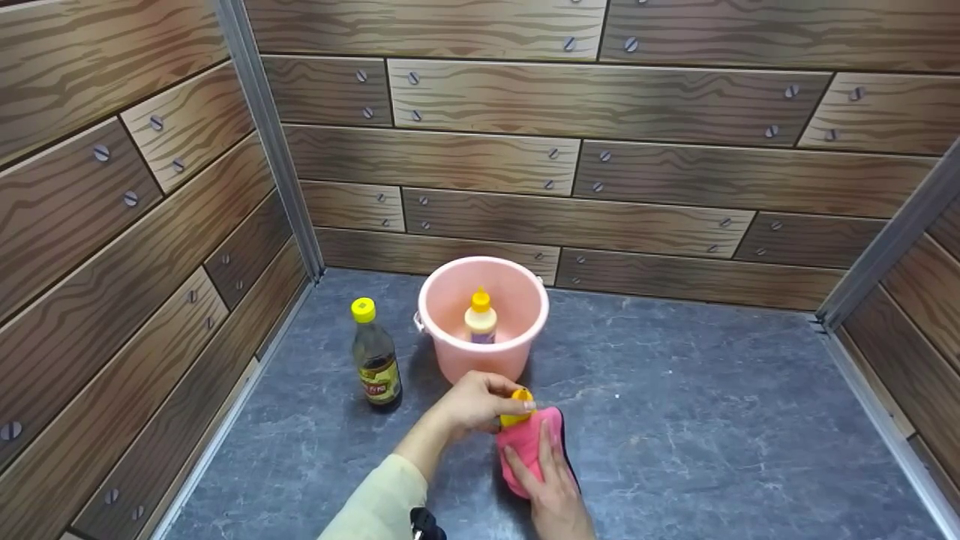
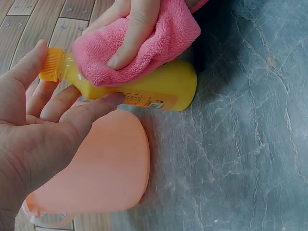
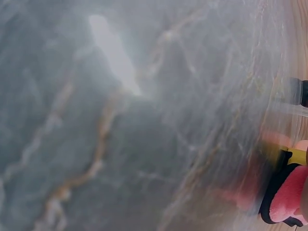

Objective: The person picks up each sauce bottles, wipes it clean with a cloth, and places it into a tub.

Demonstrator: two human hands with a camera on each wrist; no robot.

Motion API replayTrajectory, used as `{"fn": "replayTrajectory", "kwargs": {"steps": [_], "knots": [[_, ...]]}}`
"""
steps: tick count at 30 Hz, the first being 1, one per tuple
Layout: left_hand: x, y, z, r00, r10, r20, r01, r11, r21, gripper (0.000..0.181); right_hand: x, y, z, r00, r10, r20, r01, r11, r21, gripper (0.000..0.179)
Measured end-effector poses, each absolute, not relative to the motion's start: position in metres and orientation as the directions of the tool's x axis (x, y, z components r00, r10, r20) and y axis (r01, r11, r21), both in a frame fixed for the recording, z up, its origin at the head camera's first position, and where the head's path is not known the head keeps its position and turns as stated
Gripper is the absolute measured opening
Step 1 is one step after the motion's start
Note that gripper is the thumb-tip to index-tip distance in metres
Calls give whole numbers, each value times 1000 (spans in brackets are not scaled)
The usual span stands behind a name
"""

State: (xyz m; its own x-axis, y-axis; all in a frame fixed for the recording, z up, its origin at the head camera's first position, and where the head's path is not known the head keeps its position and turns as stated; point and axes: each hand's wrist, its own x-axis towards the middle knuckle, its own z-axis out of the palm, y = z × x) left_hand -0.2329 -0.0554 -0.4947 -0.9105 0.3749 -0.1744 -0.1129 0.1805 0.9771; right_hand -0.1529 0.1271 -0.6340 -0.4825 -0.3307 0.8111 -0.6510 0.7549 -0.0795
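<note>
A yellow bottle (image 2: 178, 86) with an orange ridged cap stands on the grey floor, close in front of the pink bucket (image 1: 480, 360). My left hand (image 1: 471, 405) holds it at the top, thumb against the cap and fingers along the neck and side. Over the bottle's other side lies a fluffy pink cloth (image 2: 163, 43) with black edging, and my right hand (image 1: 553, 484) grips the bottle through it. The cloth covers much of the bottle in the head view. In the right wrist view, only the cloth's edge and a sliver of yellow show at the right.
Inside the bucket stands a squeeze bottle (image 1: 481, 319) with a yellow nozzle cap. To the bucket's left is a dark glass bottle (image 1: 377, 367) with a yellow cap and label. Wood-patterned walls (image 1: 480, 161) enclose the grey marbled floor (image 1: 712, 420).
</note>
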Motion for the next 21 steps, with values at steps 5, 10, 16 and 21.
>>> {"fn": "replayTrajectory", "kwargs": {"steps": [5, 10, 16, 21], "knots": [[-233, -56, -496, -911, 376, -170, -105, 187, 977, 25, -151, 127, -636, -495, -333, 802, -643, 762, -80, 86], [-232, -55, -496, -912, 374, -170, -103, 191, 976, 26, -147, 128, -638, -532, -341, 775, -614, 786, -76, 87], [-232, -54, -496, -910, 369, -190, -122, 200, 972, 27, -144, 133, -645, -579, -372, 726, -601, 796, -72, 108], [-234, -55, -494, -909, 368, -196, -122, 215, 969, 25, -142, 135, -641, -622, -385, 682, -611, 783, -115, 99]]}}
